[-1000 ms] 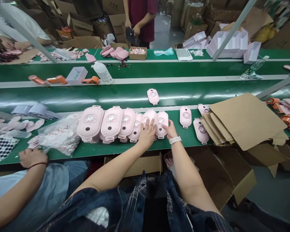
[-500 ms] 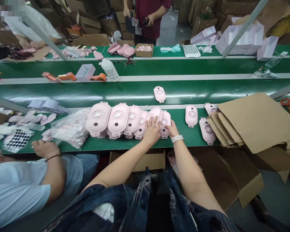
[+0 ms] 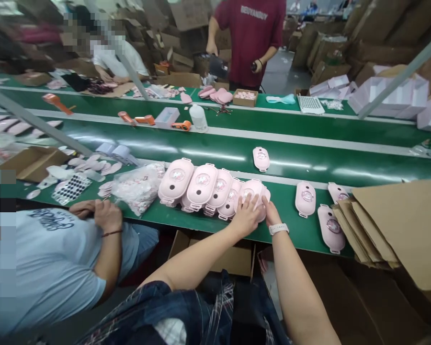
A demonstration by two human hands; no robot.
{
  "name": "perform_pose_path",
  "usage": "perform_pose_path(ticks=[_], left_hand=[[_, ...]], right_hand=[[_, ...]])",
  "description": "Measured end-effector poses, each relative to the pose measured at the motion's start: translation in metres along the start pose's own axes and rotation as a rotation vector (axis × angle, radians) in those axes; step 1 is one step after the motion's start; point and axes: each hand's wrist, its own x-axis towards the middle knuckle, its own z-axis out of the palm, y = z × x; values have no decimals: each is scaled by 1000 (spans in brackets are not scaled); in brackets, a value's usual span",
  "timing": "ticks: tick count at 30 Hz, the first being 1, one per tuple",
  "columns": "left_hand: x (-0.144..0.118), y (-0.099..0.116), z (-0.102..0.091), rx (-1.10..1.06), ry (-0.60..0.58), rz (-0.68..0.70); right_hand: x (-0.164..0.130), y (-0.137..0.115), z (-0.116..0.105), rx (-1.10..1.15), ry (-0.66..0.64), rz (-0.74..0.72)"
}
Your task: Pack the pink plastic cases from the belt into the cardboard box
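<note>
My left hand (image 3: pixel 246 218) lies with its fingers spread on top of a pink oval case (image 3: pixel 253 187) at the right end of a row. My right hand (image 3: pixel 272 213) curls around the right side of the cases there, thumb toward me; its fingertips are partly hidden. This case overlaps another pink one beneath it. To the left lean several more pink cases (image 3: pixel 202 184), each with an oval picture window and a black dot, stacked over others.
A bag of small parts (image 3: pixel 136 189) lies left, beside a co-worker in light blue (image 3: pixel 64 258). Single cases (image 3: pixel 305 199) and cardboard sheets (image 3: pixel 398 225) are on the right. One case (image 3: pixel 261 159) sits on the green belt (image 3: pixel 215 151). Another person in dark red (image 3: pixel 253 43) stands opposite.
The view has swung left and up. The case under my left hand now covers more of the rightmost case; both hands stay at that end of the row.
</note>
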Motion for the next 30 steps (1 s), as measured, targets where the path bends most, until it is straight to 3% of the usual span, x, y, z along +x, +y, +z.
perform_pose_path(ticks=[3,6,8,10,13,16,30], left_hand=[[-5,-8,8,-179,172,-60],[-8,-17,13,-287,288,-141],[-9,-20,15,-309,285,-161],[-8,-20,16,-313,260,-186],[-5,-16,17,-321,228,-235],[-3,-13,18,-321,236,-233],[-3,-18,10,-466,201,-261]], right_hand=[[-3,-3,5,-55,21,-4],[-1,0,6,-230,241,-54],[3,3,3,-371,279,-107],[8,5,-2,-477,234,-130],[15,4,-9,-551,208,-49],[19,0,-12,-558,199,23],[34,-6,-3,-538,214,87]])
